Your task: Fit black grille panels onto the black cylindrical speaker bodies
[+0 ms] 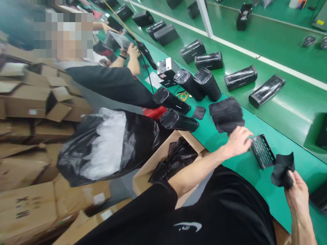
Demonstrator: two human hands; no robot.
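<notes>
A worker's right hand (296, 194) pinches a black foam pad (282, 170) clear of the green counter (268, 126); the open left hand (237, 141) apparently rests beside a perforated metal grille (263, 151).

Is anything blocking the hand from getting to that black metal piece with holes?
No, nothing visible is. The left hand is right at the edge of the black perforated metal grille, with no object between them. The right hand holds crumpled black material on the grille's other side.

Perforated metal grille (263, 151) is black, with rows of oblong slots. Crumpled fabric (282, 170) plain black. Workbench (301, 149) glossy green, cardboard boxes (25, 105) brown.
</notes>
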